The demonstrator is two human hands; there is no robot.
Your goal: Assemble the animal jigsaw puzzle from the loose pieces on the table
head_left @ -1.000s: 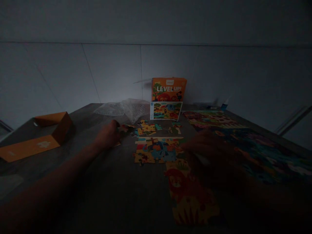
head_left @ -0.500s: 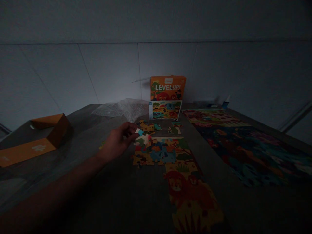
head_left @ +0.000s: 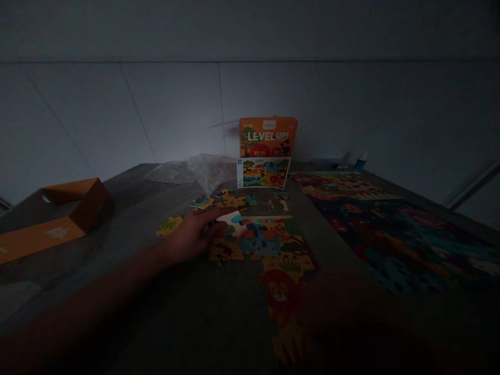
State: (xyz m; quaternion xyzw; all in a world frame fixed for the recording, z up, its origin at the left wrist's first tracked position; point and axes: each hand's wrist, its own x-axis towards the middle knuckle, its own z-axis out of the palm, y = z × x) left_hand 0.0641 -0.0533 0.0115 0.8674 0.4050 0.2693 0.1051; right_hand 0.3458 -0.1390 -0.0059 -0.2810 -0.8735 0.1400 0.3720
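Observation:
My left hand (head_left: pixel 197 230) reaches in from the lower left, its fingers closed on a pale puzzle piece (head_left: pixel 234 221) with a blue patch. That piece is at the upper left of the partly joined jigsaw (head_left: pixel 260 245), which shows a blue elephant; whether it is locked in, I cannot tell. The lion section (head_left: pixel 279 289) runs from the jigsaw toward me. A dark, smeared shape over its right side is my right hand (head_left: pixel 332 297), fingers not readable. Loose puzzle pieces (head_left: pixel 230 199) lie beyond my left hand, and a yellow-green piece (head_left: pixel 170 225) lies left of it.
An orange box (head_left: pixel 269 136) stands at the back with a picture card (head_left: pixel 263 173) leaning before it. Clear plastic wrap (head_left: pixel 207 169) lies beside them. An orange box part (head_left: pixel 74 213) is at left; a finished dark puzzle (head_left: pixel 394 234) and a small bottle (head_left: pixel 361 160) are at right.
My left hand has carried the pale piece slightly right, over the jigsaw's upper left, uncovering pieces behind it. My right hand has come in from the lower right over the lion section.

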